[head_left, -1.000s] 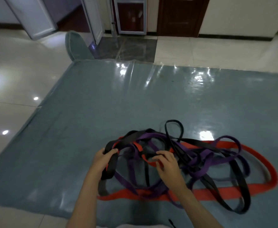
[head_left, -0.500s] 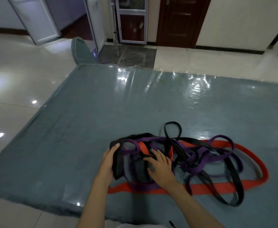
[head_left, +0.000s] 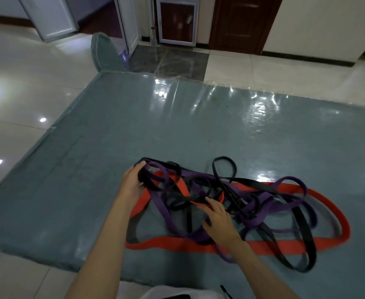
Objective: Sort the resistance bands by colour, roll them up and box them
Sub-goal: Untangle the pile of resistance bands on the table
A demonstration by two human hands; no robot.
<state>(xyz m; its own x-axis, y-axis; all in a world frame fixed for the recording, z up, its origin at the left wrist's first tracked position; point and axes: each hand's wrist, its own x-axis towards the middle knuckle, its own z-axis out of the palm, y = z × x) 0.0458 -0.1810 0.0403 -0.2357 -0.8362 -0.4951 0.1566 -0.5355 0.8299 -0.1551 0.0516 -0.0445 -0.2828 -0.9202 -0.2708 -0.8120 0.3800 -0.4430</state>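
The right hand (head_left: 219,220) lies on the heap with fingers spread flat, grasping nothing; the left hand (head_left: 133,183) clutches a bunch of black band (head_left: 147,180); the bands sit knotted together on the mat (head_left: 90,169); a hard pull on the black one could tighten the purple band (head_left: 261,203) and red band (head_left: 328,201) around it; no box is visible
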